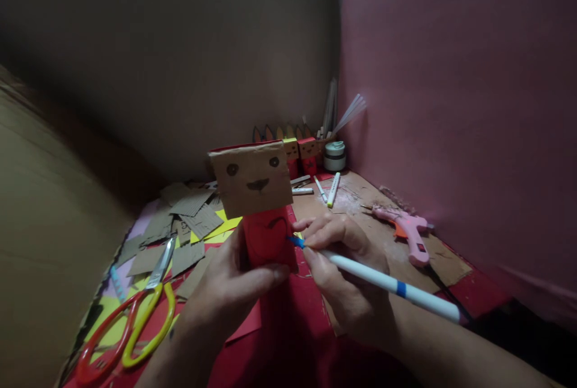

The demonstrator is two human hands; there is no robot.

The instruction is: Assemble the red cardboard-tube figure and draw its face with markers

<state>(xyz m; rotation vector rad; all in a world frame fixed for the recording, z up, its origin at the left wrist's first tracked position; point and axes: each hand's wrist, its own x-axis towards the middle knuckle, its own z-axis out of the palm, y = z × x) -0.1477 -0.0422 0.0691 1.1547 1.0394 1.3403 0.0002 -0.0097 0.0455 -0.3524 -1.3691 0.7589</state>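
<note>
My left hand (247, 283) grips the lower part of a cardboard figure (255, 181), its thumb lying across the front. The figure has a square brown head with two drawn eyes and a snout, above a red body (265, 244) that carries a dark heart-like outline. In my right hand (345, 262) is a white marker pen (378, 280) with a blue band, pinched between thumb and fingers. Its blue tip end meets or nearly meets the right side of the red body; exact contact cannot be made out.
Scissors (151, 298) with red and yellow handles lie left, beside cardboard scraps (193, 217) and yellow paper. A pink glue gun (406, 229) rests right. Behind stand small finished-looking figures (309, 154), loose markers (333, 190), a round lidded container (335, 157) and glue sticks (349, 113).
</note>
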